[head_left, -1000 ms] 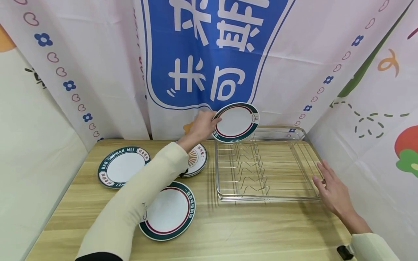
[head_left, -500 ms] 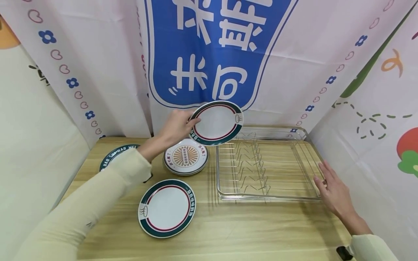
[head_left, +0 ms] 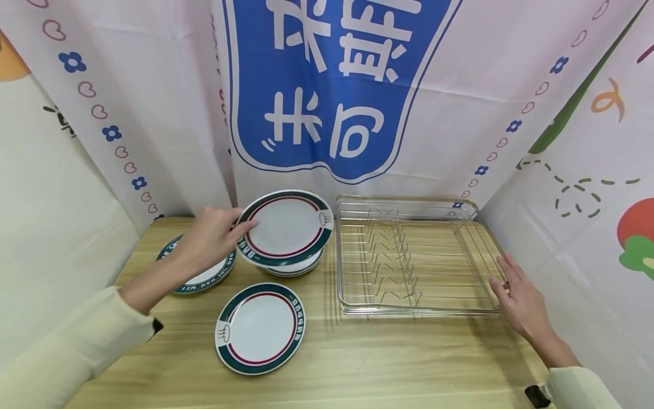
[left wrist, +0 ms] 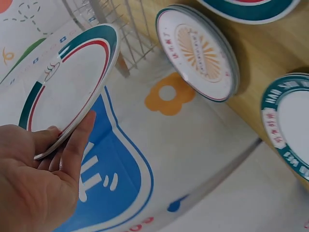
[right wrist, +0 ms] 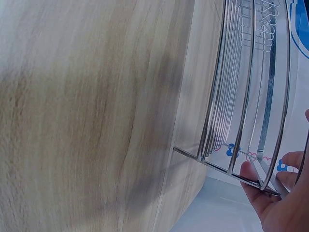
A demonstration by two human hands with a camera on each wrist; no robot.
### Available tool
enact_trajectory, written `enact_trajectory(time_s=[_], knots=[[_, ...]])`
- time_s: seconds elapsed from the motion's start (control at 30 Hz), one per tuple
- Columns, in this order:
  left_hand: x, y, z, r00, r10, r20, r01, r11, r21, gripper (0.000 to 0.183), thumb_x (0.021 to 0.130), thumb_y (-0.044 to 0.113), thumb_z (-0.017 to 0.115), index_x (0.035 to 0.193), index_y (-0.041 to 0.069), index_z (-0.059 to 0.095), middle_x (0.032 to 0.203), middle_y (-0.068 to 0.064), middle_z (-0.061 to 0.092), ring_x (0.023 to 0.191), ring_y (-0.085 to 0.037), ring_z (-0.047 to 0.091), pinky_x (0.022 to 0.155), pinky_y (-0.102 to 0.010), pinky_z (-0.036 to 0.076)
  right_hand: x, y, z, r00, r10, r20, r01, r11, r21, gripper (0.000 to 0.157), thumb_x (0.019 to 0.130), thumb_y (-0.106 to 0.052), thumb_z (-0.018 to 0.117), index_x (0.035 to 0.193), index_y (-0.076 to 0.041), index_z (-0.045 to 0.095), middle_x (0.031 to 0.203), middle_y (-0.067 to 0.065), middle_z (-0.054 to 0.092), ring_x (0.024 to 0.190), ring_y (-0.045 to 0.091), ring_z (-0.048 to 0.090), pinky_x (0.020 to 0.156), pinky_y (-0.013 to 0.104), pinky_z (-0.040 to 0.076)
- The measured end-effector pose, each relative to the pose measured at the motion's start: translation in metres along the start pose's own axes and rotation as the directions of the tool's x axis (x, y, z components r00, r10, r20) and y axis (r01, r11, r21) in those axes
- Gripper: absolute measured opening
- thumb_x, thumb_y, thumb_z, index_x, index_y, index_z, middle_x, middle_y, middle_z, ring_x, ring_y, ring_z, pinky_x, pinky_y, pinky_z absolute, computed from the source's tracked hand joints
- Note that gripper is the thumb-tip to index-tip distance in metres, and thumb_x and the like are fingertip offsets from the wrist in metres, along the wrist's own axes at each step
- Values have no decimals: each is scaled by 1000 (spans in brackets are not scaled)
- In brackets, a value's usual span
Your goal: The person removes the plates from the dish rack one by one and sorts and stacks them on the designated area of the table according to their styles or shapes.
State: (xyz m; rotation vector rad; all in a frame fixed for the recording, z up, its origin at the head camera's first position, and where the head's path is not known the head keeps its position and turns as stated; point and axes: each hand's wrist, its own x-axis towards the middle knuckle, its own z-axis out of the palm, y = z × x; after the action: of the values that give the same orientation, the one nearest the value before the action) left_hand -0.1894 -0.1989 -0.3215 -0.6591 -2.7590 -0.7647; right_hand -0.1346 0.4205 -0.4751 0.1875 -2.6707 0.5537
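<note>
In the head view my left hand (head_left: 212, 236) pinches the left edge of a green-rimmed plate (head_left: 286, 227) with a red inner ring. That plate is raised and tilted over a stack of sunburst plates (head_left: 293, 268), hiding most of it. The left wrist view shows the thumb on the face of the held plate (left wrist: 72, 82) and the fingers beneath. My right hand (head_left: 523, 298) grips the right side of a wire dish rack (head_left: 419, 309). In the right wrist view its fingers and thumb are around the rack's corner bars (right wrist: 241, 178).
A similar green-rimmed plate (head_left: 260, 329) lies flat near the front. Farther left are green-rimmed plates (head_left: 204, 281), partly covered by my left forearm. Wire dividers (head_left: 393, 261) stand in the rack's left half. Printed cloth (head_left: 317, 85) hangs behind the wooden table (head_left: 383, 363).
My left hand has carried the held plate leftward, from beside the rack to over the sunburst stack, and lower. The right hand and the rack have stayed in place.
</note>
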Motion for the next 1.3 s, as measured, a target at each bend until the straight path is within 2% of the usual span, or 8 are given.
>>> enact_trajectory(time_s=[0.1, 0.23, 0.4, 0.57, 0.7, 0.97, 1.3], knots=[[-20, -6, -4, 1000, 1, -9, -1, 999, 37, 21, 105, 14, 68, 86, 7, 70, 61, 6, 54, 56, -11, 44, 53, -26, 34, 0, -1, 0, 1000, -1, 3, 1, 1000, 2, 55, 109, -24, 52, 156, 4, 44, 164, 27, 39, 93, 47, 69, 76, 71, 48], [-43, -14, -4, 1000, -11, 5, 11, 999, 53, 15, 104, 15, 69, 92, 7, 73, 62, 9, 59, 57, -8, 46, 54, -25, 36, -2, -2, 0, 1000, -4, 10, 4, 1000, -3, 55, 109, -24, 52, 155, 6, 44, 163, 29, 38, 92, 47, 70, 75, 71, 48], [-63, -23, 0, 991, -87, 101, 82, 995, 51, 17, 105, 16, 68, 89, 10, 71, 61, 11, 55, 59, -8, 45, 59, -26, 37, -4, -3, -1, 1000, 5, 27, -5, 1000, -6, 56, 110, -24, 51, 156, 6, 42, 164, 31, 36, 93, 48, 70, 76, 71, 48], [-77, -34, 7, 964, -169, 206, 172, 985, 2, 19, 104, 17, 68, 87, 11, 70, 62, 10, 57, 58, -9, 49, 59, -27, 39, -5, -2, 0, 1000, 9, 20, -9, 1000, -6, 56, 110, -24, 52, 156, 7, 42, 162, 31, 38, 92, 48, 70, 77, 71, 47], [-88, -43, 15, 945, -190, 267, 209, 977, -44, 21, 104, 18, 69, 84, 11, 69, 62, 9, 61, 55, -7, 53, 57, -26, 41, -5, -1, 0, 1000, 9, 19, -9, 1000, -7, 56, 110, -24, 52, 156, 7, 43, 162, 31, 38, 91, 47, 69, 76, 70, 47], [-98, -55, 30, 930, -190, 316, 222, 972, -71, 19, 101, 16, 72, 83, 11, 70, 65, 9, 63, 59, -5, 54, 59, -25, 43, -2, -1, -2, 1000, 6, 11, -6, 1000, -12, 56, 108, -22, 54, 155, 7, 43, 161, 31, 39, 91, 47, 70, 76, 71, 48], [-104, -60, 41, 894, -234, 381, 318, 932, -174, 16, 100, 13, 72, 86, 6, 72, 68, 4, 68, 56, -12, 64, 52, -26, 51, -1, -1, 0, 1000, 5, 10, -5, 1000, -8, 56, 109, -22, 53, 155, 6, 43, 162, 31, 39, 91, 47, 69, 76, 71, 47]])
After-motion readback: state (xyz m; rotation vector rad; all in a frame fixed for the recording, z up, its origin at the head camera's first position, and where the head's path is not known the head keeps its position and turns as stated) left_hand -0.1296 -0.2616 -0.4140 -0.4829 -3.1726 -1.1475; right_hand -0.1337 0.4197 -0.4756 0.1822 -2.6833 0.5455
